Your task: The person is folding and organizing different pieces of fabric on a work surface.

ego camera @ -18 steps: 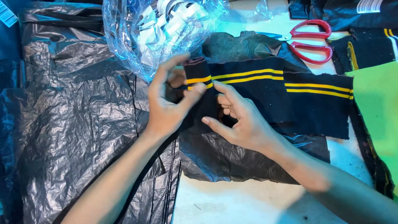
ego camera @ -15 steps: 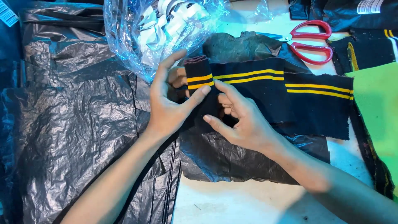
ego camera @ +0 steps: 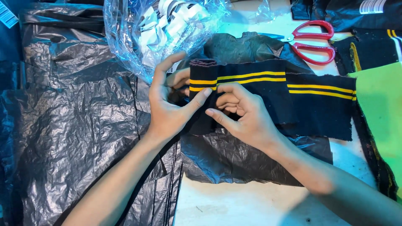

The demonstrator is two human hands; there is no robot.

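2 hands, left hand (ego camera: 167, 109) and right hand (ego camera: 245, 113), pinching striped knit band (ego camera: 259, 83), red scissors (ego camera: 314, 39) behind

Left hand (ego camera: 167, 109) and right hand (ego camera: 243, 115) pinch the folded black rib band (ego camera: 259, 90) (yellow-striped); red scissors (ego camera: 316, 42) near the bench's far edge.

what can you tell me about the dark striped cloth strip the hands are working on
The knit strip is dark navy or black ribbed fabric with two thin yellow stripes along its length. It lies flat across crumpled black plastic sheeting, its right end raw-cut. Its left end is folded or rolled over, pinched between the left hand and the right hand.
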